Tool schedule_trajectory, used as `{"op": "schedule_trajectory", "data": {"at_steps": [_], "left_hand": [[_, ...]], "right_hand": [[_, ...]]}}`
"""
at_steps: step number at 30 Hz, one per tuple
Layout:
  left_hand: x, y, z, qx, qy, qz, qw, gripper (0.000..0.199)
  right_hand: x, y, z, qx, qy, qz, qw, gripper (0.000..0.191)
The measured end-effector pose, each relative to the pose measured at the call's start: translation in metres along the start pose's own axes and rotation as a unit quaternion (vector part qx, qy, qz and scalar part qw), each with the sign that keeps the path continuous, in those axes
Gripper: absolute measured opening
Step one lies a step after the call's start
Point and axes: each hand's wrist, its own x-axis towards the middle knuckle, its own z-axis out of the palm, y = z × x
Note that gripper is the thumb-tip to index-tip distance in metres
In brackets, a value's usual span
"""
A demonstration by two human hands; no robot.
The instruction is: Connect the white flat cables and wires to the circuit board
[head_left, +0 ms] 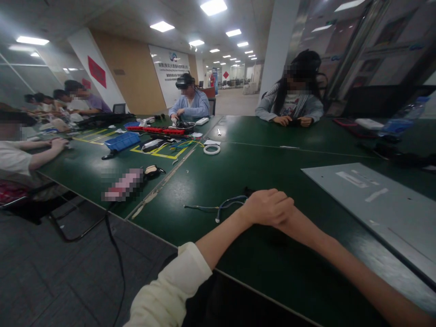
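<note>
1. Two bare hands are mine, brought together above the dark green tabletop; taking them as the clock's centre, twelve points straight away from me.
2. My left hand, its arm in a pushed-up cream sleeve, lies over my right hand, fingers curled down against it.
3. My right hand is mostly covered, so I cannot tell whether it is clenched, loose or grasping something; whether my left palm holds anything is hidden too.
4. At nine to ten o'clock, a thin grey-blue cable runs out from beside my left hand across the table, one branch bending round to a small white connector.
5. A small black piece peeks out just beyond my left hand, too hidden to identify.
6. Toward eleven o'clock lies a white ring-shaped roll, with a small silvery wrench farther off.
7. At two to three o'clock rests a flat pale grey panel.
</note>
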Motion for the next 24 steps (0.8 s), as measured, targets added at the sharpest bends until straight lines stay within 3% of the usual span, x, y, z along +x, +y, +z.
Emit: {"op": "schedule_trajectory", "data": {"at_steps": [4, 7, 12, 17, 21, 24], "left_hand": [[-0.005, -0.015, 0.001, -0.017, -0.003, -0.174, 0.985, 0.029], [-0.008, -0.023, 0.010, -0.055, -0.035, -0.233, 0.970, 0.033], [-0.013, -0.030, 0.022, -0.100, -0.115, -0.216, 0.964, 0.044], [-0.013, -0.030, 0.019, -0.100, -0.127, -0.212, 0.964, 0.039], [-0.012, -0.028, 0.015, -0.106, -0.137, -0.214, 0.961, 0.038], [-0.013, -0.028, 0.014, -0.099, -0.136, -0.220, 0.961, 0.037]], "right_hand": [[-0.022, 0.017, -0.041, 0.027, 0.009, 0.047, 0.998, 0.031], [-0.024, 0.028, -0.050, 0.025, 0.056, 0.097, 0.993, 0.031], [-0.034, 0.076, -0.061, -0.009, 0.111, 0.170, 0.979, 0.032], [-0.058, 0.127, -0.085, -0.034, 0.134, 0.277, 0.951, 0.037], [-0.072, 0.133, -0.103, -0.033, 0.137, 0.324, 0.935, 0.042], [-0.072, 0.113, -0.104, 0.013, 0.142, 0.307, 0.941, 0.043]]}}
